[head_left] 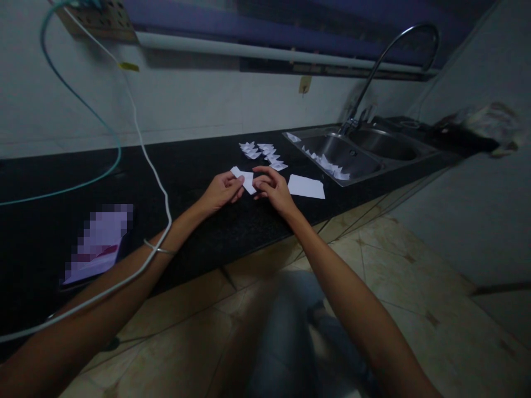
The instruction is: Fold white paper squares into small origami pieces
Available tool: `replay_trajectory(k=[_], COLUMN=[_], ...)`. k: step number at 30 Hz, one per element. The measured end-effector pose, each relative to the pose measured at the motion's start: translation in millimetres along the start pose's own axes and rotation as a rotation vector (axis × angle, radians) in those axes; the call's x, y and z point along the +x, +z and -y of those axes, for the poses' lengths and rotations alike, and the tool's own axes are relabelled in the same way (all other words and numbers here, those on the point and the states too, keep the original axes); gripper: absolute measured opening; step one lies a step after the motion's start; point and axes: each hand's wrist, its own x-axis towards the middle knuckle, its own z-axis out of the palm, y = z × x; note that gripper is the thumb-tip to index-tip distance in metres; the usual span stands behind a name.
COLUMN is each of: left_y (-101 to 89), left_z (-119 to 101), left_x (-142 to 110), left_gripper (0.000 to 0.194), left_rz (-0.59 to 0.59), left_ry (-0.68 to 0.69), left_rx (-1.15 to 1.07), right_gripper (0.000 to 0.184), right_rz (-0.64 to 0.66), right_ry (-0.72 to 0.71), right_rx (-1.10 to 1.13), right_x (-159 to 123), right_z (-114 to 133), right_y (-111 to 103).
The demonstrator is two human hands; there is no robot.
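A small white piece of paper [248,182] is slanting between the left hand [224,192], which is pinching it, and the right hand [274,189]. White sheets [307,187] are lying stacked beside the right hand. Pointed, folded white paper shapes [277,165] are resting farther back and to the right.

Over on the counter [199,160], the phone [99,237] lies left, a paper [248,179] sits between the left hand [224,190] and the right hand [274,190], folded papers [251,153] behind them, a paper stack [306,187] just right, and farther right the sink [385,145] (more folded pieces [332,166] line its left rim).
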Motion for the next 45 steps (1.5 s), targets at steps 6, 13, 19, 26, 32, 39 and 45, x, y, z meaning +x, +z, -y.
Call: replay_trajectory(k=[6,13,19,26,32,39,45], left_y=[-0.8,0.2,1.1,-2.9,1.0,5.3,2.6], left_z=[-1,7,3,12,11,3,3], left_x=[-1,5,2,2,-4,-11,-10], left_gripper=[0.039,0.04,0.037,0.044,0.046,0.036,0.033], left_rz=[-0.031,-0.014,-0.018,0.133,0.243,0.275,0.3], left_ry=[0.004,-0.077,-0.039,-0.066,-0.077,-0.101,-0.13], left_rx=[-0.009,-0.05,-0.038,-0.096,-0.092,-0.025,-0.046], right_gripper=[0.038,0.024,0.023,0.028,0.025,0.024,0.026], right_rz=[-0.023,0.014,0.079,0.012,0.027,0.062,0.053], right_ry=[0.022,-0.046,0.009,0.017,-0.047,-0.062,-0.053], right_rx=[-0.039,-0.166,-0.131,-0.086,-0.149,-0.169,-0.179], right_x=[2,1,2,3,2,1,2], right_z=[-2,-2,-6,-5,-3,-4,-6], right_y=[-1,-1,-3,-2,-1,-1,-1])
